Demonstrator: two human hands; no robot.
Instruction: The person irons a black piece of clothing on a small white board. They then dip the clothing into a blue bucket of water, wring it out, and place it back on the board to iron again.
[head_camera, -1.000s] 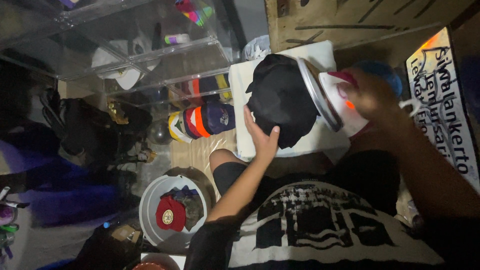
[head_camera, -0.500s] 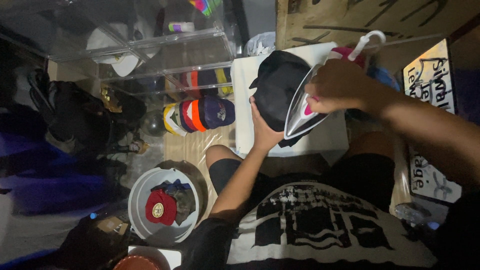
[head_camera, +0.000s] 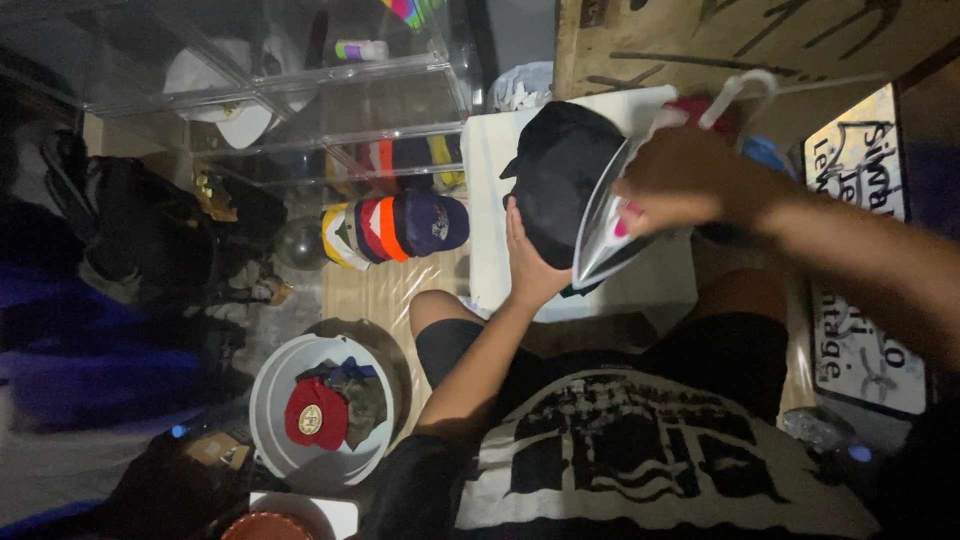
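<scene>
On white board (head_camera: 650, 290) far of the lap, black cap (head_camera: 560, 180) lies w/ left hand (head_camera: 527, 262) flat & open against its near edge, fingers spread, gripping nothing. Right hand (head_camera: 680, 180) closed round handle of steam iron (head_camera: 610, 225), soleplate tilted onto cap's right side. Stack of caps (head_camera: 400, 225) just left of board; white bucket (head_camera: 275, 400) w/ red cap (head_camera: 315, 412) near-left on floor

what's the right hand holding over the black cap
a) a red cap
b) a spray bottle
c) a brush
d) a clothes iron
d: the right hand grips the handle of a clothes iron, its pale soleplate tilted against the black cap, which the left hand steadies on the white board.
</scene>
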